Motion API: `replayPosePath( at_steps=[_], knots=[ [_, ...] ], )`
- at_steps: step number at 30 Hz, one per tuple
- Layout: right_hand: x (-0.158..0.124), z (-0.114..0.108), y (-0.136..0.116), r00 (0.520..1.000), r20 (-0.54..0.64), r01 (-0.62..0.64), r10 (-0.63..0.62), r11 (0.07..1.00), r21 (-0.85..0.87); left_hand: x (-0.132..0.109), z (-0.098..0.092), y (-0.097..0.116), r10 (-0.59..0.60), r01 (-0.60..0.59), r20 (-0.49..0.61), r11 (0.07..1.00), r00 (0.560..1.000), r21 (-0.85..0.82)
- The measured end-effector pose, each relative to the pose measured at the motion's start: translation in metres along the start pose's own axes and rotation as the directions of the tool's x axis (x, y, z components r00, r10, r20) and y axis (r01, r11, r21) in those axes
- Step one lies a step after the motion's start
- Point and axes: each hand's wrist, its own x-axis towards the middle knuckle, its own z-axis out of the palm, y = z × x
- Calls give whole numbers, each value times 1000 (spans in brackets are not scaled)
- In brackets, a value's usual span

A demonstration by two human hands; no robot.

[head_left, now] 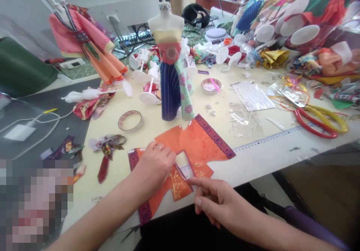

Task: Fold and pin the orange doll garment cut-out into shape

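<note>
We are pressing our left hand [153,164] flat on an orange brocade garment cutout [202,146] lying on the tabletop [98,194], fingers [165,154] open and gripping nothing. Our right hand [222,202] is hovering just beside the cutout's beaded edge, its fingers [197,181] loosely open, in front of a dressed doll mannequin [170,67].

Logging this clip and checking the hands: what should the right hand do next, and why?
Probably the right hand should press down along the beaded edge of the orange garment piece. Its index fingertip is right beside that edge, while the left hand pins the piece to the table, so the edge looks ready to be smoothed.
</note>
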Motion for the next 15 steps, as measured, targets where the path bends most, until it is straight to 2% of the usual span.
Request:
replayPosePath(
  at_steps=[3, 6, 8, 11, 13, 15],
  knots=[
    [0, -1, -1, 987, -62, 132, -146, 972, -194, 0, 0, 0, 1, -2, 11, 1000, 1000, 2],
    [1, 0, -1, 960, -88, 213, -266, 895, -391, -1, 0, 0, 12, -12, 17, 1000, 1000, 6],
    [2, 1, -1, 922, -90, 276, -377, 801, -531, -1, 0, 0, 5, -5, 12, 1000, 1000, 2],
    [6, 3, -2, 829, -55, 351, -556, 594, -724, -1, 1, 0, -15, 15, 0, 1000, 1000, -17],
    [8, 4, -2, 789, -9, 356, -614, 469, -808, -1, 2, 0, -17, 16, -4, 1000, 1000, -26],
    [11, 5, -3, 775, 26, 340, -632, 382, -859, -1, 2, 0, -13, 13, -6, 1000, 1000, -28]
  ],
)
